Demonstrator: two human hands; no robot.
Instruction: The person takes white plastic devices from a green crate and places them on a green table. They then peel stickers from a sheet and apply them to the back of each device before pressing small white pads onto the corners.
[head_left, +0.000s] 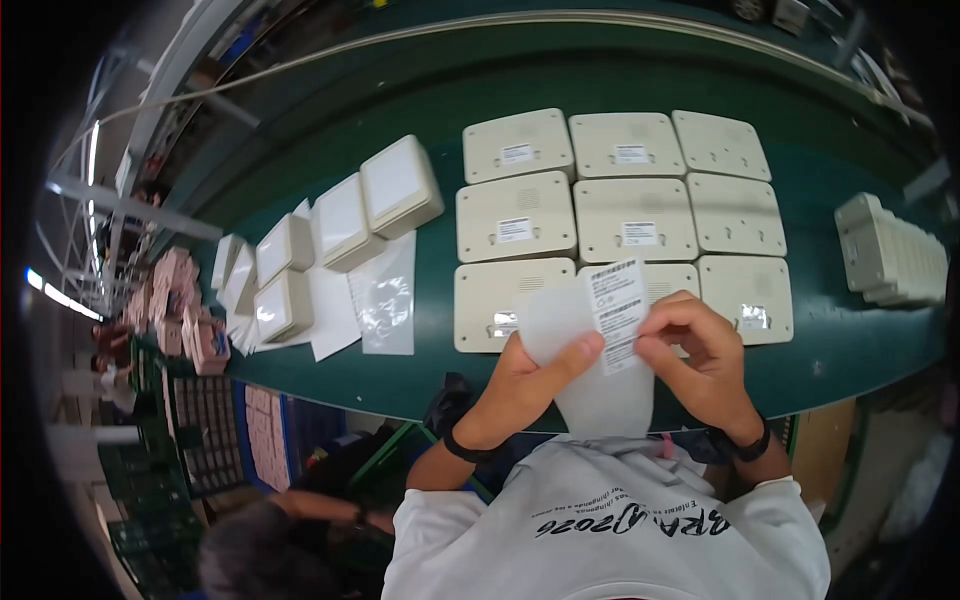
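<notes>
My left hand is closed on a curled sheet of label backing paper, thumb on top. Printed white labels run in a strip along this sheet. At its right edge my right hand pinches thumb and forefinger together on a label's edge; whether that edge has lifted is too small to tell. Just beyond my hands, cream plastic housings lie flat in rows of three. Several carry a white label, such as the middle-row left housing; the far right housing shows none.
To the left, cream boxes with white tops stand over loose white sheets and a clear glossy sheet. A row of upright cream panels stands at the right on the green table. Another person's arm shows at lower left.
</notes>
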